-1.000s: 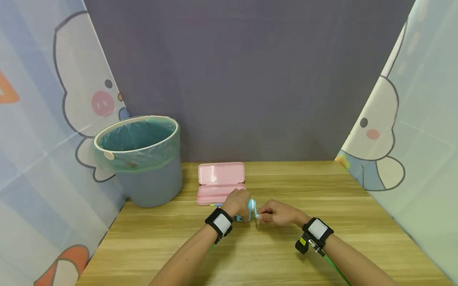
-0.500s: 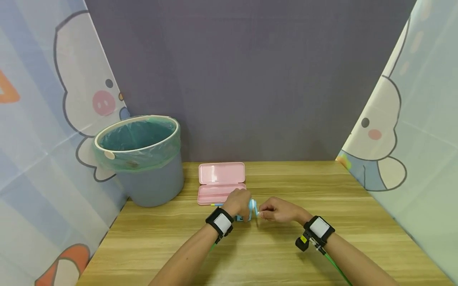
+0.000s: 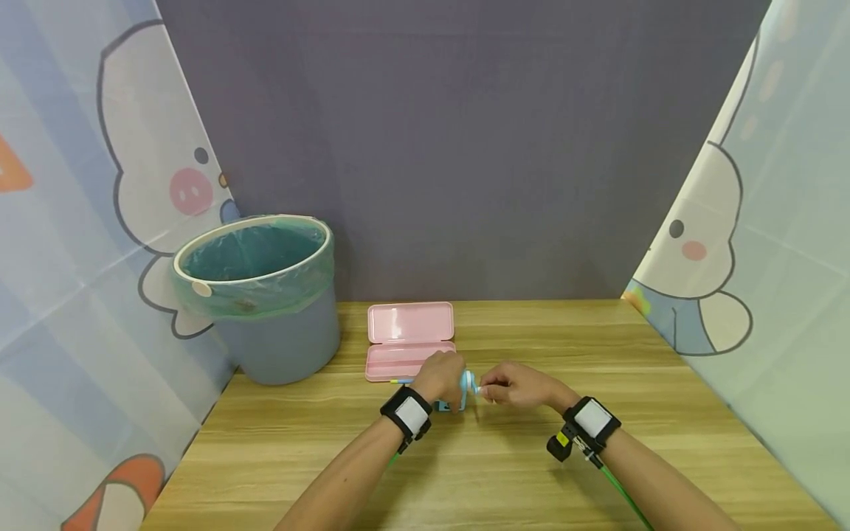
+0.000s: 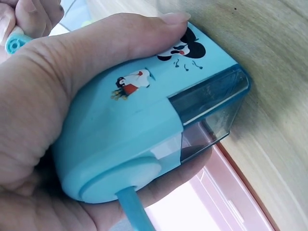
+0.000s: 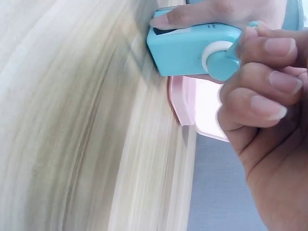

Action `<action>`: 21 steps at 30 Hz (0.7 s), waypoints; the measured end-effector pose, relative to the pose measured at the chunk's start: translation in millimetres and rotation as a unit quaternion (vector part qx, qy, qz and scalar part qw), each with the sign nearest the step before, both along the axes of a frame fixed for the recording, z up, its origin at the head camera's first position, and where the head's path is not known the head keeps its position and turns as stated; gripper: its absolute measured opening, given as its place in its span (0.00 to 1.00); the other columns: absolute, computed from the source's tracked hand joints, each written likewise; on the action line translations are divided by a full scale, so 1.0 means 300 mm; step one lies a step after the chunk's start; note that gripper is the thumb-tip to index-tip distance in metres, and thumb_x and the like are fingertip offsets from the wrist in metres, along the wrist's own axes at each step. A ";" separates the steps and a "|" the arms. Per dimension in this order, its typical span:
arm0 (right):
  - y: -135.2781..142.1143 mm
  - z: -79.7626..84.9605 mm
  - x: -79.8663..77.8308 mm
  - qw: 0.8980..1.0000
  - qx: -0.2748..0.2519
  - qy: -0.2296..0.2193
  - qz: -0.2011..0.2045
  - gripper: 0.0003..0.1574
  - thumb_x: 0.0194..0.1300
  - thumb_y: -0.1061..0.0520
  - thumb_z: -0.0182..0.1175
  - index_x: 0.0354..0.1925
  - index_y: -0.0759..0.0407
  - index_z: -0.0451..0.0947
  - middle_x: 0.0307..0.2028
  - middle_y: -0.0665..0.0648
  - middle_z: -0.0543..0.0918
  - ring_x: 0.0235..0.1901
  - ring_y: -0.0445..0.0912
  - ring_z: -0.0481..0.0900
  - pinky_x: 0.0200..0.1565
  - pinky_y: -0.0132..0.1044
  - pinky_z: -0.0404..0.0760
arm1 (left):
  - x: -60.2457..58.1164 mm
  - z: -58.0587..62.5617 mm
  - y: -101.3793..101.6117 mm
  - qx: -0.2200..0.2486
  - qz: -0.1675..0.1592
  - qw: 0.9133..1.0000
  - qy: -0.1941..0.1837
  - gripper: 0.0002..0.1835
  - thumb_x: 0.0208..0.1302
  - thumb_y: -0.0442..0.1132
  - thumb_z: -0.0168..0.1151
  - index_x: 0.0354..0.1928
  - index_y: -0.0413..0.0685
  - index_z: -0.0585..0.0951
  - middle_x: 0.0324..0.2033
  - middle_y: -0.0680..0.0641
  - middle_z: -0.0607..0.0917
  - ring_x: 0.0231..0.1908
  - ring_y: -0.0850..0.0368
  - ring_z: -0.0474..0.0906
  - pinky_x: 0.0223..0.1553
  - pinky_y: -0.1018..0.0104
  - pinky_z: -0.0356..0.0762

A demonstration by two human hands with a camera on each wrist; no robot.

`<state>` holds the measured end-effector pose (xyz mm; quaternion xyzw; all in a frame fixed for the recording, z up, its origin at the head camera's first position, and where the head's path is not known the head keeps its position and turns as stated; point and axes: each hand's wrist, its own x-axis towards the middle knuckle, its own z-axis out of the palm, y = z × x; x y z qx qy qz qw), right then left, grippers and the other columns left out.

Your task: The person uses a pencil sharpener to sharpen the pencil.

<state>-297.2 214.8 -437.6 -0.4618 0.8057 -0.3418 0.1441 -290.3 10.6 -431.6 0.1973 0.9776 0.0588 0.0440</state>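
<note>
Left wrist: sharpener (image 4: 147, 110) sits in left hand (image 4: 43, 96).

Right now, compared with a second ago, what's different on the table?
The right hand, pinching the end of the crank, has moved slightly upward in the head view, swinging the crank with it. Nothing was newly grasped or let go. The left hand still grips the sharpener; the pencil, case and bin stayed put.

Sharpener (image 4: 122, 127): smooth plastic; drawer (image 4: 209, 98) see-through, glossy. Pencil case (image 3: 425, 324): shiny plastic. Surface (image 3: 505, 472): smooth wood grain. Bin liner (image 3: 285, 291): crinkled translucent plastic.
</note>
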 end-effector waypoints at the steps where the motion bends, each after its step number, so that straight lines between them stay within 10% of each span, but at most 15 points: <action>1: 0.000 0.001 -0.002 1.000 -0.005 -0.002 0.000 0.22 0.80 0.54 0.52 0.29 0.64 0.77 0.20 0.40 0.64 0.17 0.30 0.58 0.23 0.24 0.61 | -0.001 -0.001 0.000 0.002 0.000 1.000 -0.001 0.21 0.32 0.41 0.90 0.21 0.51 0.81 0.24 0.55 0.81 0.27 0.59 0.75 0.30 0.69 0.79; 21: -0.002 0.053 -0.067 1.000 -0.012 0.008 -0.021 0.19 0.80 0.55 0.53 0.29 0.55 0.79 0.20 0.41 0.66 0.17 0.31 0.58 0.24 0.26 0.62 | -0.008 0.004 0.001 -0.001 0.000 1.000 -0.007 0.21 0.33 0.40 0.89 0.21 0.50 0.80 0.22 0.54 0.79 0.25 0.59 0.74 0.27 0.69 0.77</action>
